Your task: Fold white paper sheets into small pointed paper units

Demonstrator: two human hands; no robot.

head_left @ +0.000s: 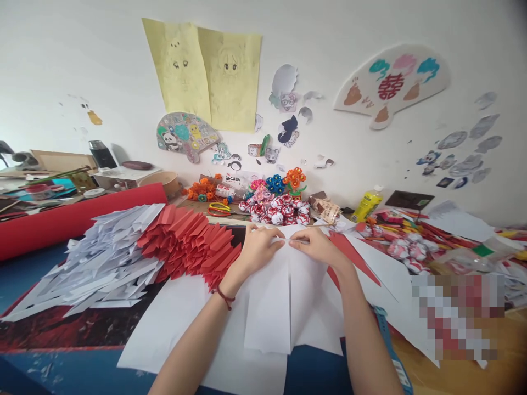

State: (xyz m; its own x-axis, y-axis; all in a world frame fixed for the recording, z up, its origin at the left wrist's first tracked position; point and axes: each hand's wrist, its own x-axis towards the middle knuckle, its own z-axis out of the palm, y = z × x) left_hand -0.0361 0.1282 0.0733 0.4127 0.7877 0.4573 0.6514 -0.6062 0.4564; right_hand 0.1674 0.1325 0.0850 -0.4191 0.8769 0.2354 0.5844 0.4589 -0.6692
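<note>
A white sheet of paper (269, 312) stands in front of me, with a line running down its middle where two halves meet. At its top, my left hand (261, 247) pinches the paper just left of that line. Close beside it, my right hand (315, 246) pinches the same sheet just right of the line, thumb and index finger together. More white sheets (164, 323) lie flat beneath and around it. Left of my left hand is a pile of folded red paper pieces (189, 241), and beyond that a heap of folded white paper pieces (111, 258).
A red roll (82, 219) lies behind the white heap. Paper flowers (275, 206) crowd the back by the wall, near a yellow bottle (368, 204). Red paper (354, 255) and white paper (395, 280) lie at right. A blue strap (387, 334) is beside my right forearm.
</note>
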